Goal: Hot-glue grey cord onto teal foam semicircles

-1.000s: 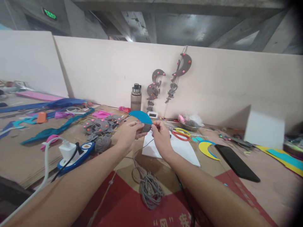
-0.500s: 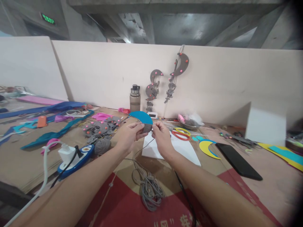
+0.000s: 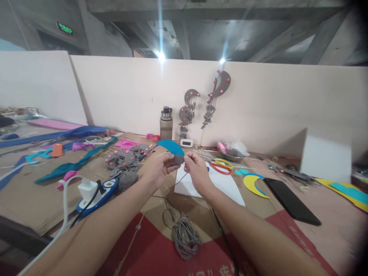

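My left hand (image 3: pixel 163 168) is closed on a rounded blue piece (image 3: pixel 171 146), likely felt or foam, holding it raised over the table. Its lower part is grey and looks covered in cord; the fingers hide some of it. At the right edge of this piece, my right hand (image 3: pixel 195 166) pinches with thumb and fingertips, apparently on grey cord (image 3: pixel 180 180) that trails down below the hands. That cord leads to a loose grey bundle (image 3: pixel 186 239) on the cardboard nearer to me. Beneath my right hand lies a white sheet (image 3: pixel 184 186).
Scissors with red and yellow handles (image 3: pixel 221 168), a yellow crescent (image 3: pixel 254 186) and a black phone (image 3: pixel 290 201) lie to the right. On the left are a blue power strip (image 3: pixel 110 188), a grey yarn ball (image 3: pixel 128 180) and dotted grey crescents (image 3: pixel 120 158). A bottle (image 3: pixel 166 124) stands behind.
The whole view has shifted slightly, so things sit a little lower and further right. Both hands stay at the blue piece, which is tilted a little differently.
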### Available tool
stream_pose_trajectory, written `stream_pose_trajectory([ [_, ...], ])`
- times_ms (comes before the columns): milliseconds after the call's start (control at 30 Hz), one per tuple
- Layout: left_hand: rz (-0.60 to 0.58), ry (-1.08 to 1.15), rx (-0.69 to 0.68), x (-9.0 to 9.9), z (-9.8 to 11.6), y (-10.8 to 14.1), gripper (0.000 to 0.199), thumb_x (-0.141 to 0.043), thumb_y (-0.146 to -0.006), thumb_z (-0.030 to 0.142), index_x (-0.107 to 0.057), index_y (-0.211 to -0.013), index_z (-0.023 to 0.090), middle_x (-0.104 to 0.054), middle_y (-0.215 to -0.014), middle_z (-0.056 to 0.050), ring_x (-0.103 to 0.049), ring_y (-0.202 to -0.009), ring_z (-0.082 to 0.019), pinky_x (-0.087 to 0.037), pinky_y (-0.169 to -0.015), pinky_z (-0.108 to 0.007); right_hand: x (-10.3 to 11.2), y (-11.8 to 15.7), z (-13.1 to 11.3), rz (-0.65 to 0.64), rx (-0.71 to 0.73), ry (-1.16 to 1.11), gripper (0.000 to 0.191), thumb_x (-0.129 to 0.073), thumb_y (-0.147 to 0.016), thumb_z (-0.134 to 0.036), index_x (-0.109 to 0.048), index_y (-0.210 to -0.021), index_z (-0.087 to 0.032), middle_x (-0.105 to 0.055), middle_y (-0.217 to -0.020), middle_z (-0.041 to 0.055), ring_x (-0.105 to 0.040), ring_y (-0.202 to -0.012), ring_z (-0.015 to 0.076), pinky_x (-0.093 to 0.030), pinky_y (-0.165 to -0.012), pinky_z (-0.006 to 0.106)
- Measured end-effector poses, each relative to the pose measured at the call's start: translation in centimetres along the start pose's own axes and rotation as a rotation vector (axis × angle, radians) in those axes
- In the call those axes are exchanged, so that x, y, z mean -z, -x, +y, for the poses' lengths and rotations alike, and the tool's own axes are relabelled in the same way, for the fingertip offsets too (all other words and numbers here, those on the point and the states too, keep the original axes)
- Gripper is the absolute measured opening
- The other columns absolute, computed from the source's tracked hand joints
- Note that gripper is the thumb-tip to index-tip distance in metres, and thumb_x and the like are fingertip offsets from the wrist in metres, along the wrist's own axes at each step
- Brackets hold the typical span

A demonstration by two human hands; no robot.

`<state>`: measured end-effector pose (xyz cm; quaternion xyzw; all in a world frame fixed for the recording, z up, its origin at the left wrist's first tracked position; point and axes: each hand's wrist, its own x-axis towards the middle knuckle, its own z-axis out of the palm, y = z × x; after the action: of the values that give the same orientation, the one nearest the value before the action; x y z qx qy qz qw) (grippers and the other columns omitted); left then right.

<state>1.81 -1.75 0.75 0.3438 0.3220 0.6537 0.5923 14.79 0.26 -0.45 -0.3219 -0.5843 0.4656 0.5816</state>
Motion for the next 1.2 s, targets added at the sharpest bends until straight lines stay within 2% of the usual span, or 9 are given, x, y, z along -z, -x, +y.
stream_pose_trajectory([
  [200,0.052,0.058,0.087,0.0,0.5,-0.1,0.006,-0.058,-0.062,0.013,-0.055,-0.067,0.016,-0.065,-0.064,0.001,-0.060,-0.054,-0.010,-0.053,-0.056,-0.024,-0.1,0.1,-1.0,-0.136,-0.124,-0.216,0.022,-0.065,-0.068,-0.037,-0.051,-0.072,-0.019,-0.036,-0.056,-0.0082,-0.028,-0.047,0.0056,-0.023,-0.045,0.020],
  [400,-0.005,0.064,0.191,0.4,1.2,-0.6,0.008,-0.060,-0.066,0.014,-0.059,-0.073,0.014,-0.066,-0.065,-0.001,-0.058,-0.051,-0.009,-0.051,-0.051,-0.020,0.0,0.4,-2.3,-0.198,-0.187,-0.298,0.027,-0.070,-0.065,-0.038,-0.051,-0.069,-0.019,-0.031,-0.055,-0.0090,-0.023,-0.047,0.0052,-0.021,-0.046,0.021],
  [500,-0.037,0.038,0.196,0.6,1.2,-0.8,0.009,-0.063,-0.069,0.016,-0.060,-0.077,0.013,-0.066,-0.068,-0.001,-0.059,-0.053,-0.008,-0.051,-0.051,-0.018,0.0,0.4,-2.5,-0.165,-0.175,-0.274,0.025,-0.070,-0.065,-0.037,-0.053,-0.070,-0.019,-0.036,-0.056,-0.0083,-0.026,-0.047,0.0053,-0.022,-0.046,0.021],
  [667,-0.084,-0.062,0.072,0.7,0.7,-0.8,0.015,-0.069,-0.070,0.023,-0.061,-0.079,0.013,-0.064,-0.071,-0.001,-0.058,-0.057,-0.007,-0.050,-0.054,-0.018,-0.2,0.5,-1.9,-0.036,-0.112,-0.164,0.019,-0.066,-0.069,-0.035,-0.056,-0.072,-0.019,-0.045,-0.059,-0.0066,-0.033,-0.047,0.0061,-0.026,-0.046,0.022],
  [800,-0.105,-0.179,0.014,0.3,0.5,-0.4,0.020,-0.071,-0.068,0.025,-0.063,-0.081,0.012,-0.065,-0.078,-0.003,-0.060,-0.067,-0.011,-0.054,-0.061,-0.023,-0.3,0.6,-1.5,0.055,-0.061,-0.038,0.016,-0.062,-0.072,-0.035,-0.059,-0.074,-0.020,-0.050,-0.062,-0.0051,-0.037,-0.049,0.0076,-0.031,-0.048,0.023],
  [900,-0.126,-0.261,-0.014,-0.2,0.5,0.1,0.022,-0.071,-0.067,0.027,-0.063,-0.082,0.013,-0.065,-0.080,-0.005,-0.062,-0.071,-0.014,-0.053,-0.056,-0.024,-0.3,0.6,-1.4,0.093,-0.053,0.026,0.016,-0.060,-0.074,-0.036,-0.059,-0.076,-0.019,-0.055,-0.065,-0.0032,-0.040,-0.051,0.0086,-0.033,-0.048,0.023],
  [1033,-0.132,-0.203,0.013,-0.3,0.2,0.0,0.022,-0.071,-0.069,0.028,-0.060,-0.082,0.014,-0.065,-0.079,-0.005,-0.063,-0.071,-0.014,-0.048,-0.045,-0.018,-0.2,0.5,-1.3,0.079,-0.055,0.055,0.017,-0.058,-0.076,-0.036,-0.059,-0.077,-0.019,-0.057,-0.065,-0.0018,-0.041,-0.052,0.0090,-0.032,-0.048,0.022],
  [1200,-0.135,-0.049,0.075,0.4,-0.1,-0.7,0.015,-0.068,-0.073,0.024,-0.059,-0.077,0.013,-0.063,-0.072,-0.002,-0.061,-0.062,-0.010,-0.050,-0.048,-0.017,-0.1,0.3,-0.8,0.078,-0.085,0.002,0.018,-0.057,-0.077,-0.036,-0.057,-0.076,-0.018,-0.055,-0.064,-0.0027,-0.039,-0.051,0.0075,-0.031,-0.048,0.021],
])
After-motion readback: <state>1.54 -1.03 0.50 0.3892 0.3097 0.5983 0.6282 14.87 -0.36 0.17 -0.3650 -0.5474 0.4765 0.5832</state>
